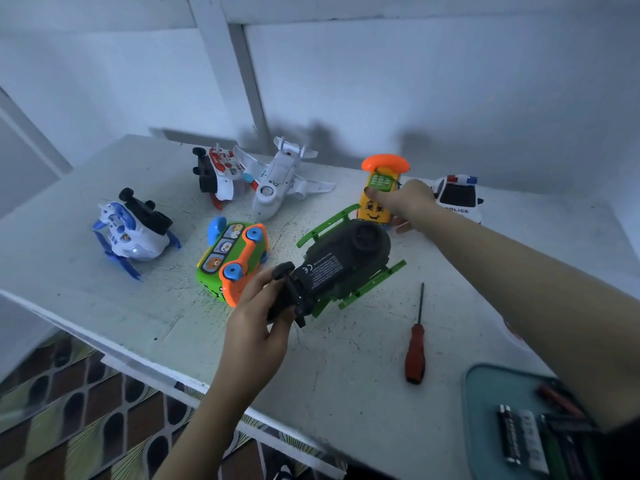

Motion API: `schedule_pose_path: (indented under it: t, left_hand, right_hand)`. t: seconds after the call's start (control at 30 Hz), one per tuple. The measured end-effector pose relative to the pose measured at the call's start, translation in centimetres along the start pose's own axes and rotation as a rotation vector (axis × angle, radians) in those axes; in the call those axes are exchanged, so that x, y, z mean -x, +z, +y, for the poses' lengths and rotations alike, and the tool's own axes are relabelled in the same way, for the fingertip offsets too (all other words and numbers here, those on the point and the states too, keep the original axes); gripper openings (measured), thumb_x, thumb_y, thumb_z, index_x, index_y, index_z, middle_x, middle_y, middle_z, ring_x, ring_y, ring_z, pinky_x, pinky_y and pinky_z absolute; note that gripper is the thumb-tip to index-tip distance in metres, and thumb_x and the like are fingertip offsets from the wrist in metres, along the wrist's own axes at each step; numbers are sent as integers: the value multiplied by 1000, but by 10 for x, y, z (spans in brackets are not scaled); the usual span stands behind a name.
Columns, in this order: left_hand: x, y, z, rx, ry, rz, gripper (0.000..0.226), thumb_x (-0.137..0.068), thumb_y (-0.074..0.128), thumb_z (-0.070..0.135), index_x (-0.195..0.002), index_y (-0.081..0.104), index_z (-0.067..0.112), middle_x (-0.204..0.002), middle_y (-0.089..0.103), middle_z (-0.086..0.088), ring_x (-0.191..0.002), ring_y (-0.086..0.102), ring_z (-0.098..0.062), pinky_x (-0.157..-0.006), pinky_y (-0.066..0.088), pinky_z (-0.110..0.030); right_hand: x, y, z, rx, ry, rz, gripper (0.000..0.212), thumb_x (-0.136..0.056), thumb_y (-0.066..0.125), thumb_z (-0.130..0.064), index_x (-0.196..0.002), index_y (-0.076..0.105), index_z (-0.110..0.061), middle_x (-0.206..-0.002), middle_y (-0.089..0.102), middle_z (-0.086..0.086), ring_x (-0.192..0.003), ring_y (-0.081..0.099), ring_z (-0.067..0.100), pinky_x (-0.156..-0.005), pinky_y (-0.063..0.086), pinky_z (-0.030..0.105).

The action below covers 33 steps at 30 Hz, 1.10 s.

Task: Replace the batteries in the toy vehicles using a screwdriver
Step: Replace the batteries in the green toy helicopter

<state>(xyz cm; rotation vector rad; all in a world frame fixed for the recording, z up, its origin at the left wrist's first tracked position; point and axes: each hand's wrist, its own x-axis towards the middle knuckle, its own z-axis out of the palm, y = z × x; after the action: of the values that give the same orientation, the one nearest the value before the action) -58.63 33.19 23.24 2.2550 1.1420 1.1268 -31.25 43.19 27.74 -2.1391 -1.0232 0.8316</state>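
Dark green plastic makes up the toy helicopter (341,263) lying belly-up at the middle of the white counter (104,289), its bright green skids pointing upward and a printed label showing on its underside. The left hand (258,323) is closed around the helicopter's black tail end, fingers curled over it. Behind the helicopter, the right hand (410,204) reaches across and grips a yellow toy phone (375,199) with an orange handset, thumb and fingers wrapped on either side of its body. Just right of that phone, farther from the helicopter, sits a white police car (457,197). To the helicopter's right a red-handled screwdriver (416,344) lies free on the counter, tip pointing away from the person. Nearer the person and right of the helicopter, a teal tray (485,389) holds batteries (519,438). Touching the helicopter's left side is a green and orange toy bus (232,259) tipped on its side. Farther left lies a blue and white helicopter (133,230). Behind the dark helicopter lie a white toy aeroplane (280,178) and a red and white helicopter (218,176).
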Motion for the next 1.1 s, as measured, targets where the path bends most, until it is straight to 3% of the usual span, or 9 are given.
schedule_pose_path:
  t: [0.23, 0.43, 0.6, 0.67, 0.77, 0.87, 0.93, 1.03, 1.1]
  left_hand:
    - [-4, 5, 0, 2, -37, 33, 35, -79, 59, 5, -112, 67, 5, -114, 57, 3, -95, 50, -9, -75, 38, -1]
    - [-13, 20, 4, 21, -122, 133, 28, -81, 63, -8, -108, 68, -1, -105, 54, 2, -86, 45, -3, -73, 35, 2]
    - [-19, 34, 10, 31, -133, 158, 29, -79, 58, 3, -107, 67, -2, -104, 53, -2, -88, 44, -3, -76, 33, 2]
    - [-17, 38, 13, 51, -97, 136, 33, -78, 55, 3, -109, 66, -3, -107, 55, -7, -88, 45, -2, -76, 35, 1]
    - [-11, 40, 19, 88, -47, 136, 35, -79, 57, 4, -113, 63, -5, -112, 55, -8, -93, 45, 1, -80, 38, 0]
    - [-7, 41, 20, 81, -36, 150, 37, -80, 63, 27, -109, 65, 5, -111, 55, 3, -98, 50, 5, -80, 44, -6]
    - [-5, 41, 16, 59, -77, 169, 42, -77, 62, 40, -103, 68, 8, -106, 59, 5, -92, 56, -5, -74, 48, -15]
    - [-2, 43, 8, 0, -90, 185, 42, -76, 63, 41, -98, 69, 7, -101, 67, 0, -86, 62, -21, -71, 52, -35]
    - [-1, 46, 5, -12, -71, 207, 38, -75, 64, 36, -97, 69, 5, -97, 68, -4, -87, 62, -26, -73, 52, -45]
  right_hand:
    - [26, -12, -3, -215, -21, -20, 53, -97, 44, -50, -124, 48, -5, -105, 56, 10, -85, 60, 24, -60, 53, 34]
    - [91, -7, 7, -577, -34, -261, 50, -96, 33, -59, -96, 56, -15, -99, 61, 9, -85, 59, 22, -73, 51, 34]
    - [115, 7, 18, -696, -43, -355, 76, -68, 62, -66, -126, 42, -21, -120, 59, 9, -99, 66, 29, -88, 55, 42]
    - [113, 9, 22, -786, -18, -290, 69, -74, 72, -52, -126, 40, -18, -118, 61, 10, -98, 67, 28, -85, 57, 42]
    - [114, 10, 28, -862, 56, -273, 91, -57, 84, -50, -127, 45, -8, -117, 62, 14, -94, 70, 27, -72, 60, 39]
    - [117, 13, 37, -843, 103, -288, 104, -44, 86, -54, -126, 46, -4, -120, 60, 19, -98, 68, 28, -69, 60, 39]
    - [119, 15, 42, -834, 106, -307, 93, -56, 86, -48, -125, 41, -5, -119, 59, 19, -100, 67, 29, -71, 60, 41]
    - [122, 10, 45, -780, 105, -337, 70, -74, 76, -44, -120, 37, -10, -118, 58, 16, -97, 68, 29, -77, 60, 42]
    - [127, 0, 41, -603, 76, -363, 71, -73, 70, -54, -119, 40, -10, -117, 59, 14, -87, 71, 27, -73, 60, 38]
